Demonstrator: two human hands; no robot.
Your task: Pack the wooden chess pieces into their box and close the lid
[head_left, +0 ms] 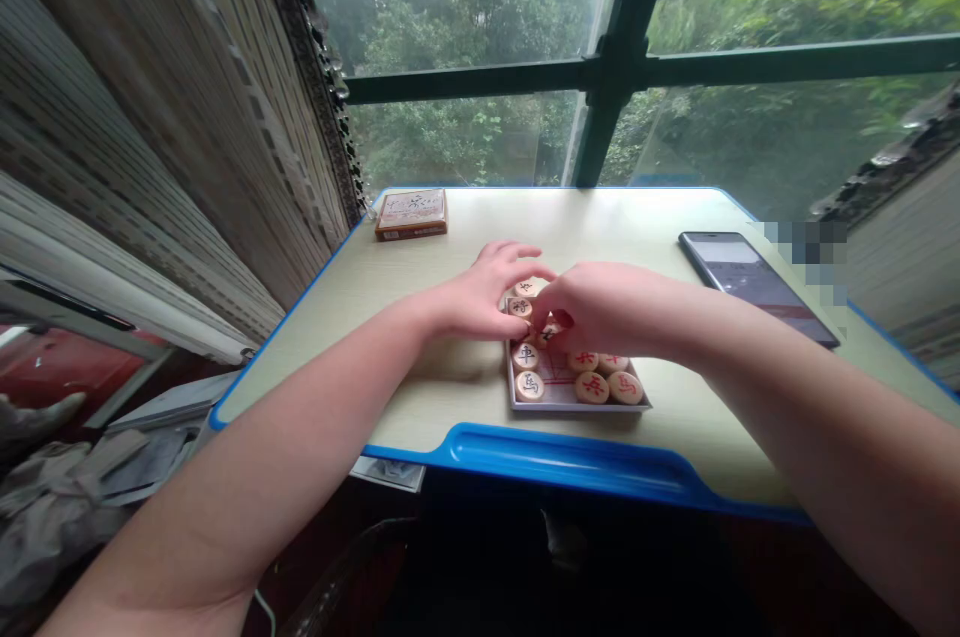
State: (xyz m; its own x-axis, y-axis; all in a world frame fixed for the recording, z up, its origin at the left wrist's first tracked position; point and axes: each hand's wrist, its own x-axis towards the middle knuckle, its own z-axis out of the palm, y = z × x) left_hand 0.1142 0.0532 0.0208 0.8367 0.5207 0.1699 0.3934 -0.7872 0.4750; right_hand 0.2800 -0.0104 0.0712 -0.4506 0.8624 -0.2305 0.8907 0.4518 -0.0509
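A shallow white-edged box (581,407) lies on the table with round wooden Chinese chess pieces in it. Dark-marked pieces, among them a piece (529,386) at the near left corner, line the left side. Red-marked pieces, such as one (592,388) near the front, stand on the right. My left hand (499,287) spreads over the box's left edge, its thumb against a piece there. With bent fingers my right hand (592,302) pinches a Chinese chess piece (550,333) over the box, hiding the box's far part.
A small brown carton (412,214) rests at the table's far left. A phone (757,282) lies on the right. The table (322,337) has a blue rim with a raised trough (562,457) in front. Curtains hang left and right, and a window stands behind.
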